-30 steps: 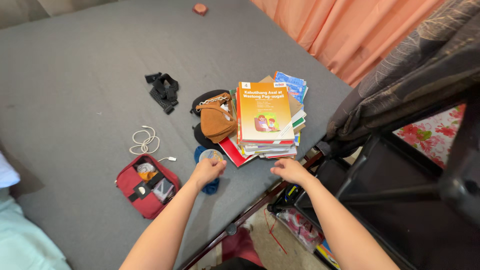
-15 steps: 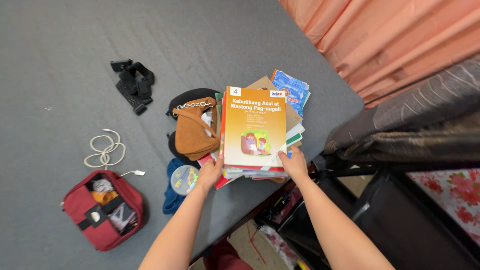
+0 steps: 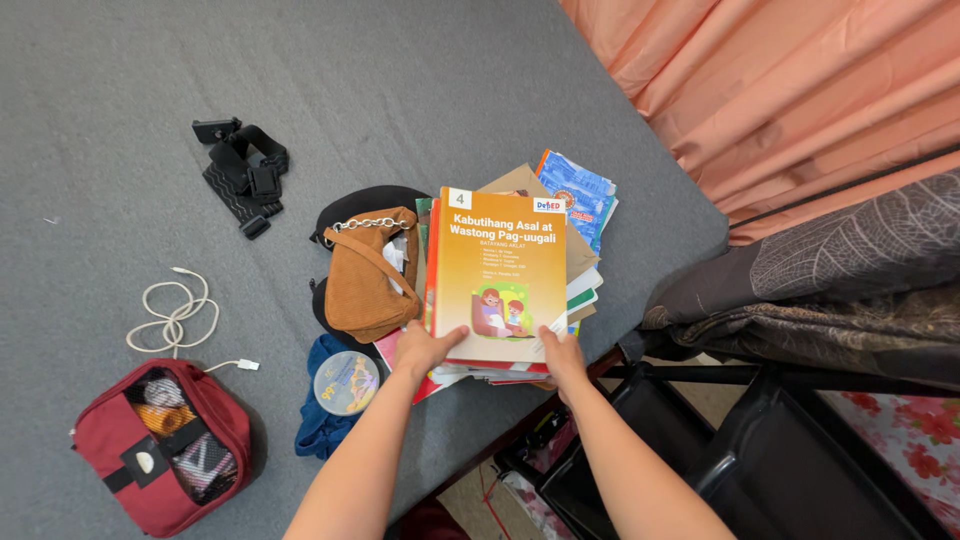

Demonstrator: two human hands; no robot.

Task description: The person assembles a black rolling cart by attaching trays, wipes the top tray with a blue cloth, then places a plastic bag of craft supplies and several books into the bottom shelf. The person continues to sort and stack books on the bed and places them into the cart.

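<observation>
While the wide grey mattress (image 3: 420,90) is bearing a stack of books (image 3: 520,270) near its right edge, the orange paperback workbook (image 3: 497,272) is lying on top; the left hand (image 3: 425,348) and right hand (image 3: 562,355) are pinching its near corners.

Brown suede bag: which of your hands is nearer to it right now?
Left. The left hand grips the book stack just below the brown suede bag; the right hand holds the stack's opposite near corner, farther away.
</observation>
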